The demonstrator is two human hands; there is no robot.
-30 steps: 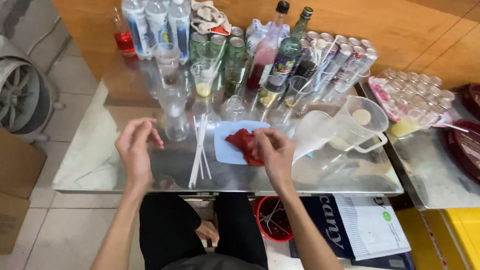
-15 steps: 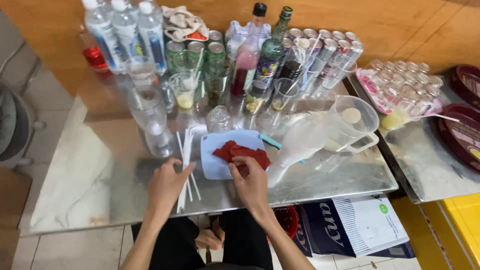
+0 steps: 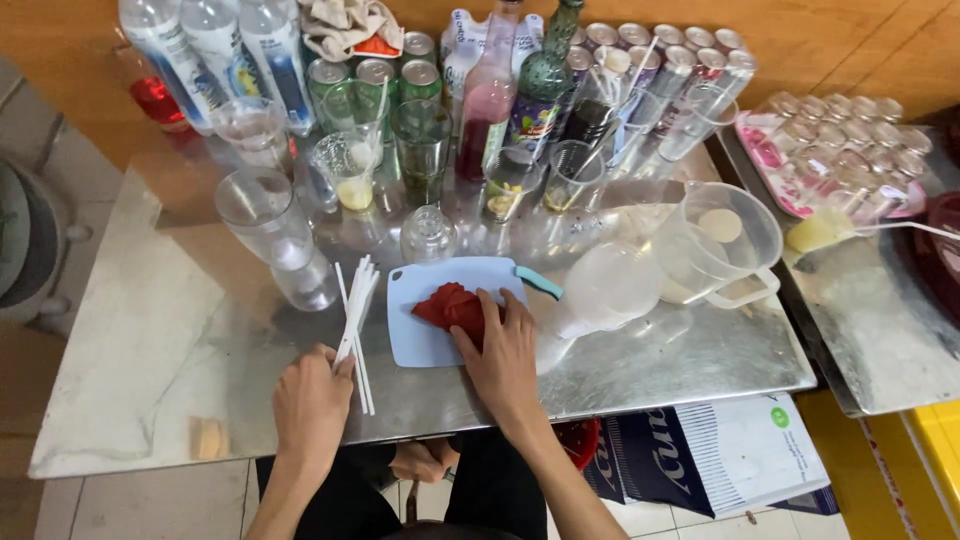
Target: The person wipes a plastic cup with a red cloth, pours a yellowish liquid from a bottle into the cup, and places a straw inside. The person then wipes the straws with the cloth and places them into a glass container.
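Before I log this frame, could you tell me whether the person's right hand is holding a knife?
No, the right hand lies flat on the red piece on the blue cutting board, with no knife in it.

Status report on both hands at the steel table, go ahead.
Left hand on white straws, fingers pinching one. Right hand pressing red slice flat on blue cutting board. Glasses and clear pitcher crowd close behind.
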